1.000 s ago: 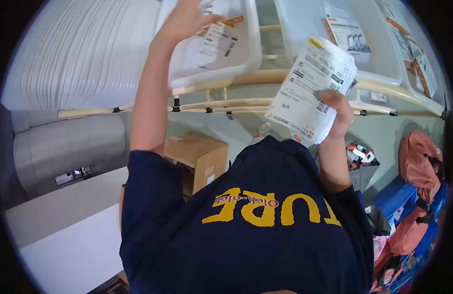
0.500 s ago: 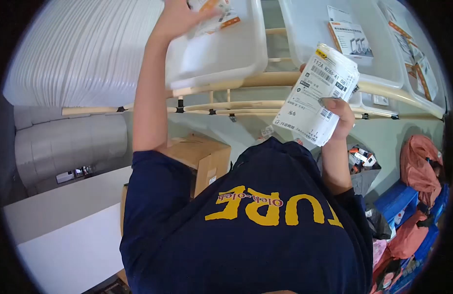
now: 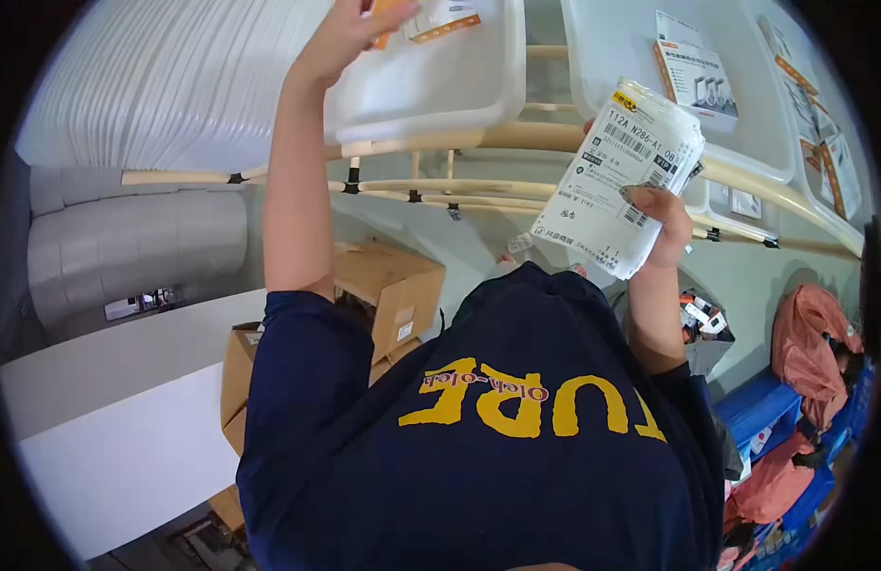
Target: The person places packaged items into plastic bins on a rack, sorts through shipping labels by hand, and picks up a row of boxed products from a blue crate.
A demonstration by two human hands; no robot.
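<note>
Labelled packets (image 3: 607, 190) closed in my right fingers (image 3: 653, 202), held slanted; the slick stack could fan out if the pinch slackens; left fingers (image 3: 391, 19) partly extended over white tub (image 3: 431, 112), hold unclear

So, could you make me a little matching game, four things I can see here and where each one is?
Things:
1. stack of white labelled packets
2. open brown cardboard box
3. white box with an orange side
4. salmon-red fabric bundle

Places:
A. inside a translucent white plastic bin
B. at the far right, next to blue objects
C. gripped in the fingers of the right hand
D. partly hidden behind the left arm and dark blue sleeve

Right pairs: 1-C, 2-D, 3-A, 4-B
</note>
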